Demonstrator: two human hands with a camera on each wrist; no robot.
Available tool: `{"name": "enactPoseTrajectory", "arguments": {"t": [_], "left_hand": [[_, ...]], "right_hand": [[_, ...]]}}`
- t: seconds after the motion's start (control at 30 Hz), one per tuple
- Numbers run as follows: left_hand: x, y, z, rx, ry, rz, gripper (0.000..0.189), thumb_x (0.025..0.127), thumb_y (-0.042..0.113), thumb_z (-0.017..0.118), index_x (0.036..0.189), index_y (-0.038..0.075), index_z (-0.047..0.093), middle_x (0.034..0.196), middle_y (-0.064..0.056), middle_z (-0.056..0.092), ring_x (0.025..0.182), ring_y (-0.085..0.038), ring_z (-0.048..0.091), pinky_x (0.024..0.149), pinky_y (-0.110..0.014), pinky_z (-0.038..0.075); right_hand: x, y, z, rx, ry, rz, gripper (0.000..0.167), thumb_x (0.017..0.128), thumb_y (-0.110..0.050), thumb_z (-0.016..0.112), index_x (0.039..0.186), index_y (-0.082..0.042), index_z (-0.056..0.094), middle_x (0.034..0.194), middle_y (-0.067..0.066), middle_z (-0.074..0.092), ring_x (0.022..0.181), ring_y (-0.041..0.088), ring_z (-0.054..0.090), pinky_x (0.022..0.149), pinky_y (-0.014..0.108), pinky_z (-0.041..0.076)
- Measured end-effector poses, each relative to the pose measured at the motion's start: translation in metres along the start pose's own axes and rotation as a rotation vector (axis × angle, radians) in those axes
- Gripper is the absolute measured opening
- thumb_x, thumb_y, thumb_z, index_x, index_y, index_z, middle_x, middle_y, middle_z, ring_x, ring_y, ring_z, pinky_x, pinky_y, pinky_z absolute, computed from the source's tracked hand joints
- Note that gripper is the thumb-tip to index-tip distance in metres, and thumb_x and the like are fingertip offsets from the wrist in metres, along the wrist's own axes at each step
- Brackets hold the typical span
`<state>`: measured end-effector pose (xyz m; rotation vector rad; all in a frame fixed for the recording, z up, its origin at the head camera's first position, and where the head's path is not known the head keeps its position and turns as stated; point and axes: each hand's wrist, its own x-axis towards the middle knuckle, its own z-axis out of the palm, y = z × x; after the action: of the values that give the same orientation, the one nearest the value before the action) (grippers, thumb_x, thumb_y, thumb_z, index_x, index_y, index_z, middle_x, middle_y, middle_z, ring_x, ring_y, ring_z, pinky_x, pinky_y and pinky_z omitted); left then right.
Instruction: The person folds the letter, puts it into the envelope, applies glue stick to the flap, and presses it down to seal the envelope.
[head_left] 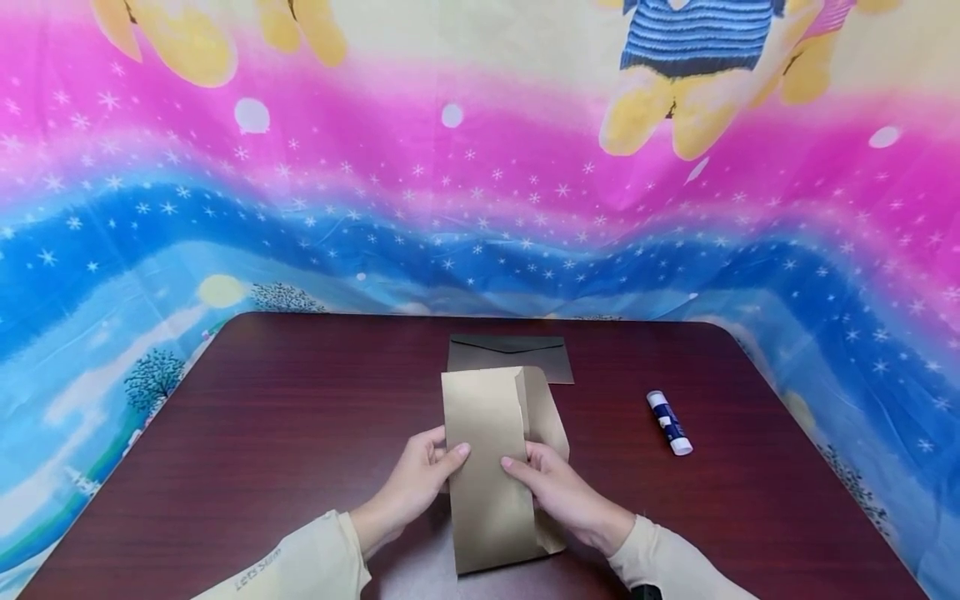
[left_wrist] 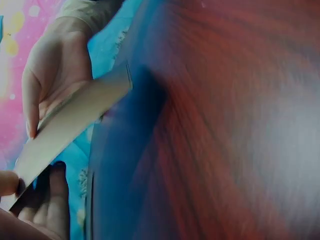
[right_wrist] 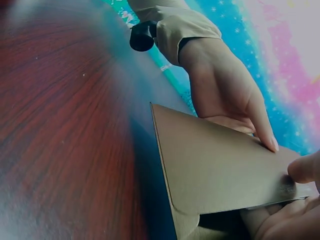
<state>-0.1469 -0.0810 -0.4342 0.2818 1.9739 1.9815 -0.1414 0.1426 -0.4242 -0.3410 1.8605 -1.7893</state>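
A gold-brown paper envelope (head_left: pixel 487 508) is held upright above the table, its flap (head_left: pixel 547 408) unfolded along the right side in the head view. My left hand (head_left: pixel 408 483) grips the left edge, thumb in front and fingers behind. At the opposite side my right hand (head_left: pixel 570 496) pinches it, the thumb on the front panel and the other fingers partly hidden behind the paper. In the left wrist view the envelope (left_wrist: pixel 75 117) appears nearly edge-on between both hands. The right wrist view shows its broad face (right_wrist: pixel 220 165) and a dark gap along one edge.
A second envelope (head_left: pixel 513 363), its flap folded down, lies behind the held one on the dark red-brown table (head_left: pixel 300 400). To the right rests a glue stick (head_left: pixel 670 423) with white ends and a dark blue label. A printed cloth (head_left: pixel 480 208) hangs round the table.
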Motion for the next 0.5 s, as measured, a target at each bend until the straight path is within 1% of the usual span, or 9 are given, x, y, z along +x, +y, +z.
{"name": "enactPoseTrajectory", "arguments": {"t": [0.13,0.2,0.3,0.37,0.43,0.5], "left_hand": [[-0.0002,0.0014,-0.0041,0.069,-0.001,0.023,0.033,0.099,0.017,0.063,0.122,-0.008,0.062,0.099,-0.022,0.076,0.069,-0.012,0.07,0.062,-0.034,0.061],[-0.0006,0.0014,-0.0058,0.074,-0.011,0.022,0.032,0.098,0.014,0.065,0.119,-0.009,0.064,0.098,-0.023,0.076,0.065,-0.011,0.067,0.058,-0.035,0.06],[-0.0016,0.0016,-0.0067,0.052,-0.012,0.012,0.031,0.097,0.012,0.066,0.118,-0.011,0.063,0.099,-0.024,0.076,0.062,-0.011,0.066,0.059,-0.037,0.061],[-0.0018,0.0013,-0.0065,0.042,0.009,0.004,0.031,0.096,0.011,0.066,0.117,-0.012,0.063,0.097,-0.021,0.076,0.059,-0.011,0.066,0.06,-0.039,0.061],[-0.0019,0.0012,-0.006,0.039,0.036,-0.002,0.029,0.096,0.011,0.067,0.115,-0.011,0.064,0.094,-0.017,0.077,0.057,-0.011,0.065,0.06,-0.039,0.062],[-0.0017,0.001,-0.0056,0.036,0.056,-0.003,0.028,0.095,0.01,0.067,0.113,-0.012,0.065,0.09,-0.012,0.076,0.058,-0.011,0.066,0.06,-0.037,0.062]], "right_hand": [[-0.0007,0.0003,-0.0028,-0.056,-0.006,-0.028,0.039,0.107,-0.027,0.049,0.128,0.005,0.055,0.106,0.006,0.076,0.093,0.01,0.071,0.084,0.028,0.057],[-0.0016,0.0004,-0.0027,-0.092,0.022,-0.043,0.039,0.107,-0.026,0.05,0.129,0.006,0.052,0.106,0.01,0.075,0.091,0.01,0.071,0.081,0.027,0.057],[-0.0028,-0.0001,-0.0002,-0.119,0.08,-0.06,0.037,0.105,-0.024,0.052,0.126,0.006,0.047,0.101,0.016,0.075,0.084,0.011,0.071,0.075,0.026,0.057],[-0.0032,-0.0007,0.0022,-0.127,0.13,-0.088,0.035,0.104,-0.02,0.053,0.124,0.007,0.043,0.097,0.02,0.073,0.079,0.011,0.071,0.071,0.026,0.057],[-0.0033,-0.0012,0.0039,-0.137,0.165,-0.124,0.033,0.103,-0.016,0.054,0.122,0.008,0.042,0.096,0.024,0.072,0.076,0.01,0.07,0.069,0.026,0.056],[-0.0036,-0.0019,0.0043,-0.148,0.186,-0.17,0.032,0.103,-0.013,0.053,0.123,0.01,0.044,0.1,0.029,0.071,0.079,0.009,0.069,0.071,0.026,0.057]]}}
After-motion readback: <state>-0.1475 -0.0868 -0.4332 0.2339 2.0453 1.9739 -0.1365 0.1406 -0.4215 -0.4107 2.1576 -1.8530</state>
